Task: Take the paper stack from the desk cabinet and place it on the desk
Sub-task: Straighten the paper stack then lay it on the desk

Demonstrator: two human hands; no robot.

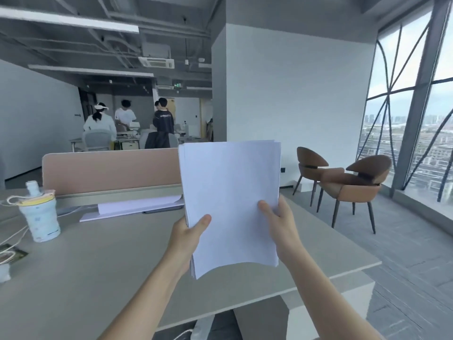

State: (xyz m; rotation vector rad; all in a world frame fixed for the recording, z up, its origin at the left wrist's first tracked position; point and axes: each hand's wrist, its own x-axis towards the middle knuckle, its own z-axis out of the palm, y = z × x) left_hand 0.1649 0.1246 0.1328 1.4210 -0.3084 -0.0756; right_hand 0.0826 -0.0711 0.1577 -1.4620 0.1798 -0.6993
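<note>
I hold a white paper stack [230,192] upright in the air above the grey desk [98,273], its face turned toward me. My left hand [188,235] grips the stack's lower left edge, thumb on the front. My right hand [280,222] grips its lower right edge, thumb across the front sheet. The bottom edge of the stack curls slightly and hangs clear of the desk top. The desk cabinet is out of view.
A white drink cup [40,214] with cords stands at the desk's left. More white sheets [132,208] lie by the pink divider panel [110,168]. Two brown chairs [343,182] stand at the right near the window. Several people stand far back.
</note>
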